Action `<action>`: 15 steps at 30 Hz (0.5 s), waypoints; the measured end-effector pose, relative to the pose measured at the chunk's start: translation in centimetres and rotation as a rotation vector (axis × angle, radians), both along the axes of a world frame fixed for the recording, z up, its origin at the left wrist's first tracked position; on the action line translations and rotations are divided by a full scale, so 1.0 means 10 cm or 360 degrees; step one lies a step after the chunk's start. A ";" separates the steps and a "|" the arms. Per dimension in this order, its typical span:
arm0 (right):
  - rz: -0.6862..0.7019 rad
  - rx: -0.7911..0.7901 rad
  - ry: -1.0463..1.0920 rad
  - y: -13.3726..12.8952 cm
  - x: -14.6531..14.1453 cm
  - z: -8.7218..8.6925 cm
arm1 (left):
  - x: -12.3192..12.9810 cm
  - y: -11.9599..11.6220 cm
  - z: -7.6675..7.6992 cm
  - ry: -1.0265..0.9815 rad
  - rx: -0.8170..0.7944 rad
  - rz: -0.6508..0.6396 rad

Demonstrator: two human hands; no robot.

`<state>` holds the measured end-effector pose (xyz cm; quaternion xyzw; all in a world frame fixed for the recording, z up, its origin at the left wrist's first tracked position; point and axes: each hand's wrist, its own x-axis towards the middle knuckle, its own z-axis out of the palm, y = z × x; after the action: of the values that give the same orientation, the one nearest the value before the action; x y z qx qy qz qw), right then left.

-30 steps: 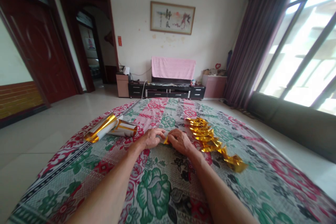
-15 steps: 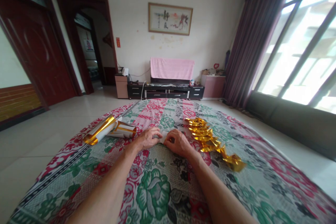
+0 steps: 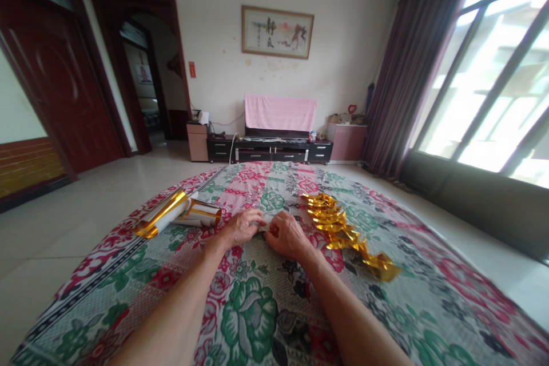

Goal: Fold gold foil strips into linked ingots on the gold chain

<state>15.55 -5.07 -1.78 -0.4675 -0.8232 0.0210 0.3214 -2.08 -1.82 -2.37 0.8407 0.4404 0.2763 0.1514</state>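
In the head view, the left hand [image 3: 245, 227] and right hand [image 3: 286, 234] are slightly apart, fingers curled at a small, pale, flat piece [image 3: 266, 221] between them on the floral patterned cloth [image 3: 251, 320]; whether either is clamped on it, I cannot tell. Shiny gold folded foil pieces [image 3: 332, 220] lie right, gold-and-white foil rolls [image 3: 165, 214] left. The far black cabinet's drawers [image 3: 254, 155] are closed.

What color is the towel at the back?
The towel is plain pink, best seen in the head view.
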 end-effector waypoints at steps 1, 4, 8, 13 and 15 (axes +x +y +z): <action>0.0002 0.0003 -0.0005 0.00 0.00 0.00 | -0.01 0.00 0.01 0.0013 -0.0015 -0.0017; 0.0036 -0.0003 0.0002 0.00 0.01 0.00 | -0.03 -0.01 0.02 0.0042 -0.0048 -0.0057; 0.0088 -0.0018 0.0064 0.01 0.06 0.01 | -0.02 0.01 0.01 0.0048 -0.0003 -0.0061; 0.0318 -0.0001 0.0156 0.05 0.17 -0.01 | 0.00 0.05 -0.04 0.0046 0.0169 -0.0136; 0.0426 -0.0035 0.0165 0.07 0.22 0.00 | 0.01 0.06 -0.05 0.0058 0.0217 -0.0153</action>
<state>17.74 -4.42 -1.80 -0.3552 -0.8603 0.0969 0.3526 -1.94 -1.25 -2.86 0.8741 0.3824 0.2826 0.0989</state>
